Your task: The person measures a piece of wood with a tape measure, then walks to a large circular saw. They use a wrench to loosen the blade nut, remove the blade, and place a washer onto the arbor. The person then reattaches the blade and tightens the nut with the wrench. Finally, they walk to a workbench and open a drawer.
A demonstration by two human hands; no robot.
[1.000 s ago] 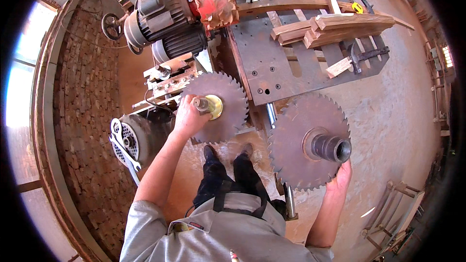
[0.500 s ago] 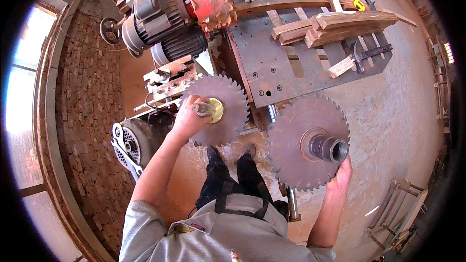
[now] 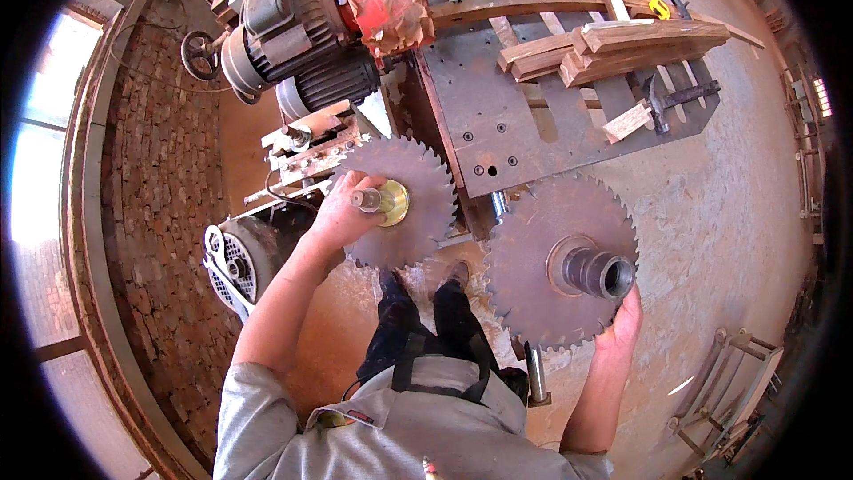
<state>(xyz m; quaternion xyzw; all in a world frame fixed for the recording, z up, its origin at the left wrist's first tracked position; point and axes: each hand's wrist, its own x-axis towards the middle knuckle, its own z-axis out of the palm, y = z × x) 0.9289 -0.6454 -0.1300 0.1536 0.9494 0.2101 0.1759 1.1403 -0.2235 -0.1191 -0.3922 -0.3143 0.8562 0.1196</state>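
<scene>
Head: left hand (image 3: 340,216) curled at yellow flange (image 3: 396,203); right hand (image 3: 625,324) gripping saw blade (image 3: 526,260).

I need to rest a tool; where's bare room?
On the grey slotted metal table, the near-left corner, between left edge and pale wooden block, has only bolts and holes; stacked brown timber crowds farther back. Dusty pale floor is bare right of the rightmost brown toothed saw blade.
</scene>
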